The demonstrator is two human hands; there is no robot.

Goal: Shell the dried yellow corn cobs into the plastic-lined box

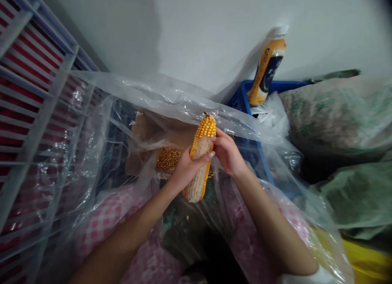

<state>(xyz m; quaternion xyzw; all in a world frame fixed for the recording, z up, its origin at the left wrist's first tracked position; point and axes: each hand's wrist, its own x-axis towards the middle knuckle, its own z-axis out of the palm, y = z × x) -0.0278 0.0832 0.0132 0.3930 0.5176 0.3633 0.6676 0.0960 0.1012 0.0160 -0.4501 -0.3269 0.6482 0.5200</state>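
Yellow corn cob point(198, 174), left hand point(186, 171) and right hand point(228, 152) fingers closed on it, kernels point(169, 158) blurred behind plastic point(171, 100)

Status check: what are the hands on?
Left hand and right hand on dried corn cob, partly stripped. Loose kernels on brown paper beyond. Clear plastic sheeting around, not blocking.

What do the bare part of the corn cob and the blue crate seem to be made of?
The bare part of the corn cob looks like dry plant chaff: matte, pale, with rows of empty kernel sockets. The blue crate seems moulded plastic, smooth and evenly coloured, partly behind film.
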